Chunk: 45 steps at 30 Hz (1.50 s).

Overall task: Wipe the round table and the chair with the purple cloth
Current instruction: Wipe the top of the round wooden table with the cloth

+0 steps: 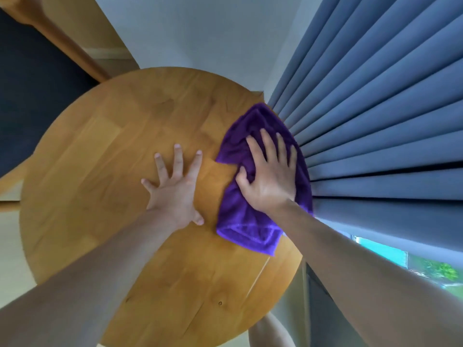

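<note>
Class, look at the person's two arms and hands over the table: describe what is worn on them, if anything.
Both forearms are bare up to the frame edge: no sleeves show. The left hand and right hand wear no gloves, and no rings, watch or bracelets are visible. The fingernails look short and unpainted.

The chair [37, 78] runs off the left edge with only its dark seat and one wooden rail showing, the purple cloth [240, 216] hides the bench's [105, 171] right rim, and both forearms leave the bottom edge.
</note>
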Available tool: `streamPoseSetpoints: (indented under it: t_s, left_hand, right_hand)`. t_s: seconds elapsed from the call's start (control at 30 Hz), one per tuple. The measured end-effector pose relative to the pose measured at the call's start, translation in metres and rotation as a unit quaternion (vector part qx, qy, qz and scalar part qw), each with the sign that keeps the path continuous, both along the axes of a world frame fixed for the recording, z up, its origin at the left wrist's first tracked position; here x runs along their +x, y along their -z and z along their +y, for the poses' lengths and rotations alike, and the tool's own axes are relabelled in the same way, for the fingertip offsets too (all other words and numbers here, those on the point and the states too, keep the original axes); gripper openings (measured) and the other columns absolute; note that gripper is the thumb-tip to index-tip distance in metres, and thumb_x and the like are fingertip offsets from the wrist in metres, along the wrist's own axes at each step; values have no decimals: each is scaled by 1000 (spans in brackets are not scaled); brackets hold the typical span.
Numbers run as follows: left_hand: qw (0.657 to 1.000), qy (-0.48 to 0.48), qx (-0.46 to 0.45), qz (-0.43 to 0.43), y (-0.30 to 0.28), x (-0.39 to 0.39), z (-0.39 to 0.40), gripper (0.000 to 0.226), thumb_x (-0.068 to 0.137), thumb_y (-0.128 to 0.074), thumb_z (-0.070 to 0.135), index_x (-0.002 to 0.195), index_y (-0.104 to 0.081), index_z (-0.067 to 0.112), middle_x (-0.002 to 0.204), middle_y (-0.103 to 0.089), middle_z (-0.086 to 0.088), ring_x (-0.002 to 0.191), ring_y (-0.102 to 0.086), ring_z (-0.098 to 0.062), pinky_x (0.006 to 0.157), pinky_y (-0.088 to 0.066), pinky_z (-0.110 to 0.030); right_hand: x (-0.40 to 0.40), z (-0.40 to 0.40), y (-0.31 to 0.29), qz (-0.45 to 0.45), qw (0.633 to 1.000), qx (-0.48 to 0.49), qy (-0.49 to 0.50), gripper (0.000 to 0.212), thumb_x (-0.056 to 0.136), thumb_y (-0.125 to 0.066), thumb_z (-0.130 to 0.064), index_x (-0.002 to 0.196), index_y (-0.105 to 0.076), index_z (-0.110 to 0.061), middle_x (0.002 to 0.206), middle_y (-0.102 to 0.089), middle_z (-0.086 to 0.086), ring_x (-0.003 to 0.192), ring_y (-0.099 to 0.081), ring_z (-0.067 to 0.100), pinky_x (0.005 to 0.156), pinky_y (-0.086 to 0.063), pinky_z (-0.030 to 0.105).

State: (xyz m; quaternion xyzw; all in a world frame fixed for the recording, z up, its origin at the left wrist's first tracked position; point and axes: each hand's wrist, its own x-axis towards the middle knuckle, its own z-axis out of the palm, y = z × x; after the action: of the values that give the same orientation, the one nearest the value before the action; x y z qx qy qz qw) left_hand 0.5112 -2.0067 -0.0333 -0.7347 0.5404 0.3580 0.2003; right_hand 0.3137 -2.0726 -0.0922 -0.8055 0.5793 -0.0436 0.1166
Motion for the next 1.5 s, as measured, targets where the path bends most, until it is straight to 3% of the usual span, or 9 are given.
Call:
streamPoseSetpoints:
  t_s: [0.3, 0.47, 0.57, 0.67, 0.87, 1.17, 1.3, 1.4, 1.5]
  left_hand:
    - [1000, 14, 0, -20, 1, -1, 1, 161, 63, -97, 46, 154, 35, 38, 158, 49, -3, 151, 30, -48, 116, -19, -78]
    - [1000, 13, 1, -15, 0, -3, 2, 159, 64, -97, 44, 153, 35, 41, 157, 50, -1, 151, 31, -48, 116, -17, -79]
    - [1000, 4, 7, -5, -2, -3, 0, 152, 64, -98, 41, 159, 22, 38, 157, 50, 0, 151, 32, -47, 116, -14, -80]
    - [1000, 5, 10, -5, -3, -3, 0, 147, 65, -98, 41, 161, 14, 36, 157, 49, -1, 151, 31, -48, 116, -14, -81]
    - [1000, 5, 4, -16, -1, -4, 0, 153, 63, -97, 44, 158, 24, 39, 156, 50, -3, 150, 31, -49, 115, -18, -80]
    - [1000, -2, -22, 0, 2, 1, 4, 160, 59, -99, 44, 159, 25, 32, 162, 42, -1, 152, 28, -48, 114, -16, -81]
    - [994, 42, -92, 37, 4, 15, 19, 136, 72, -87, 57, 164, 9, 31, 169, 29, 1, 155, 24, -43, 122, -8, -72]
    - [977, 35, -179, 112, 9, 50, 37, 107, 86, -76, 55, 164, -8, 33, 173, 12, 11, 159, 17, -19, 131, -5, -48]
    - [975, 30, -197, 96, 10, 124, 52, 117, 80, -78, 62, 163, 0, 38, 172, 16, 15, 157, 18, -6, 124, -2, -33]
  right_hand:
    - [82, -70, 1, -17, 999, 0, 47, 69, 89, -42, -52, 153, -40, -29, 164, -31, 4, 151, -25, 37, 121, -16, 61]
    - [56, -25, 1, -34, 999, -6, 15, 68, 91, -44, -51, 155, -35, -28, 166, -27, 3, 152, -21, 35, 123, -14, 58]
    - [49, 27, 0, -45, 999, 4, 21, 70, 90, -46, -49, 155, -34, -29, 167, -24, 1, 153, -18, 34, 124, -10, 57]
    - [41, 37, -1, -51, 999, 14, -14, 70, 87, -49, -49, 153, -37, -30, 165, -29, -1, 153, -20, 31, 123, -11, 57]
    - [36, -31, -1, -52, 991, -6, -125, 65, 83, -53, -50, 145, -47, -30, 157, -41, -2, 148, -32, 29, 122, -18, 56]
    - [108, -81, -5, -54, 998, 1, -21, 63, 91, -39, -51, 150, -43, -29, 162, -36, -1, 152, -25, 29, 122, -15, 58]
    - [104, -80, -1, -54, 998, -19, -27, 62, 91, -40, -49, 150, -41, -30, 162, -35, -1, 151, -25, 28, 122, -16, 58]
    - [106, -82, 2, -44, 999, -33, -2, 62, 89, -41, -48, 148, -41, -31, 161, -37, -3, 151, -26, 28, 122, -16, 58]
    - [125, -82, 3, -29, 999, -29, 25, 62, 89, -39, -48, 149, -39, -31, 162, -35, -4, 151, -24, 28, 122, -16, 58]
